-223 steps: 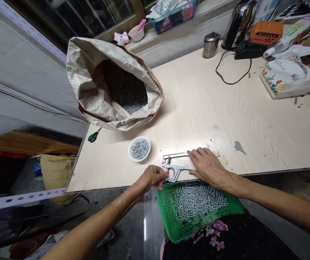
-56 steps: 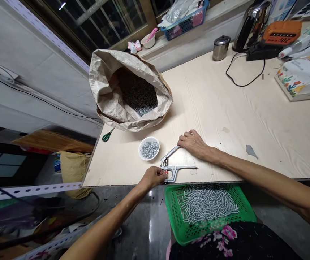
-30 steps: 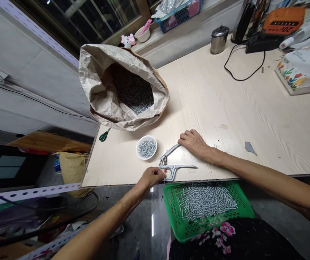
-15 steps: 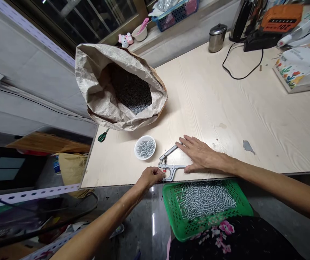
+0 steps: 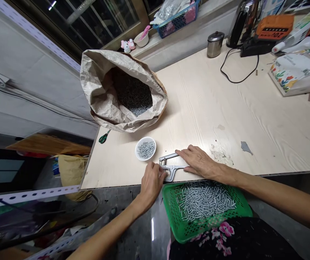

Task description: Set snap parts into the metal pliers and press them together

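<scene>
A grey metal hand press (image 5: 172, 172) with a spring and two handles lies at the table's front edge. My right hand (image 5: 199, 161) grips its handle end, fingers over the upper lever and thumb by the lower handle. At the jaw end, my left hand (image 5: 151, 182) is closed, its fingertips against the tool; what they pinch is hidden. Just behind my left hand stands a white bowl (image 5: 145, 148) of small silvery screw-like pieces. Below the table edge, a green plastic basket (image 5: 171, 213) holds many similar metal pieces.
A large woven sack (image 5: 97, 90) of metal pieces stands open at the back left, near green-handled scissors (image 5: 104, 137). Farther back are a metal canister (image 5: 215, 45), a black cable (image 5: 239, 82), an orange power-tool battery (image 5: 275, 28) and a tissue pack (image 5: 297, 70).
My right hand has squeezed the upper lever down toward the lower handle. My left hand has turned and risen at the jaw end, now covering part of it. The view has shifted slightly.
</scene>
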Demonstrator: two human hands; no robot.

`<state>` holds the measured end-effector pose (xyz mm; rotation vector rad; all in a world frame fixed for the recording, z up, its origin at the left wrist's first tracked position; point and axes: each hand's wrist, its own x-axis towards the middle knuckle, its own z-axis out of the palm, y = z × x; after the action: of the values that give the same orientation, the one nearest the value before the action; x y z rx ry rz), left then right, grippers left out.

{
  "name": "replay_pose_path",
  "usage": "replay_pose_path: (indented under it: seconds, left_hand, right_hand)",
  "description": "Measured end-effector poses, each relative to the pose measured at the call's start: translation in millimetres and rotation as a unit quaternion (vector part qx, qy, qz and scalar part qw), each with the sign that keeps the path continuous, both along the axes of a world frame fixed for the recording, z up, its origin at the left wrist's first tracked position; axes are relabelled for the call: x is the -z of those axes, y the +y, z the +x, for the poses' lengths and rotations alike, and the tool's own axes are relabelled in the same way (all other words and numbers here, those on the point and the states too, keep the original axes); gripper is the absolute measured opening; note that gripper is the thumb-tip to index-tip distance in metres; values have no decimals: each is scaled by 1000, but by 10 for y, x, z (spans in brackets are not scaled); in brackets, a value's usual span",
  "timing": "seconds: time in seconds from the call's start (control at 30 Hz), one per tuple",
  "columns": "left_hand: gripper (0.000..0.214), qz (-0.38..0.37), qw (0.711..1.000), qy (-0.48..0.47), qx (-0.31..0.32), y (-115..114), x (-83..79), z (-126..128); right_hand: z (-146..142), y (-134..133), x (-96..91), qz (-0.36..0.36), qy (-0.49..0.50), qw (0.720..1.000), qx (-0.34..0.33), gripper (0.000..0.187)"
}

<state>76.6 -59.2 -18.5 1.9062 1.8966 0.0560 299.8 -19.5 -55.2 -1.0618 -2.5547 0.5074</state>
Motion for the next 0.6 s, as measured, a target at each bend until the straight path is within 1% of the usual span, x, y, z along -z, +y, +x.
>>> replay_pose_path:
  seconds: [0.03, 0.07, 0.1, 0.17, 0.23, 0.3, 0.33, 0.37, 0.43, 0.53, 0.57, 0.6]
  left_hand:
    - [21, 57, 997, 17, 50, -2, -13, 72]
    - [29, 96, 990, 23, 103, 14, -15, 143]
    - [39, 113, 981, 21, 157, 50, -6, 207]
    - [55, 108, 961, 3, 253, 167, 32, 300]
    - [60, 79, 946, -8, 314, 304, 70, 336]
    - [60, 56, 941, 0, 332, 408, 91, 332]
    - [61, 51, 942, 8, 332, 438, 96, 324]
    - [60, 51, 943, 13, 329, 453, 100, 317]
    - [51, 55, 947, 7, 316, 445, 113, 313]
    - [27, 73, 958, -16, 278, 392, 161, 344]
    - [23, 79, 960, -17, 266, 377, 181, 361]
    - [20, 84, 963, -15, 257, 365, 201, 377]
  right_hand:
    - [-7, -8, 4, -1, 1, 1000, 0, 63]
    - [-12, -15, 9, -3, 3, 1000, 1, 64]
    - [-15, -22, 15, -5, 5, 1000, 2, 66]
    - [-5, -39, 33, -5, 13, 1000, 5, 70]
    - [28, -63, 55, 2, 18, 1000, 14, 75]
    - [75, -88, 72, 8, 12, 999, 36, 74]
    - [97, -99, 79, 10, 4, 999, 49, 70]
    - [112, -107, 84, 12, -3, 998, 59, 63]
    - [117, -108, 96, 20, -13, 998, 65, 43]
    - [62, -66, 127, 26, -21, 998, 53, 8]
    - [39, -43, 137, 24, -25, 998, 46, 5]
    - [19, -19, 145, 20, -30, 999, 39, 8]
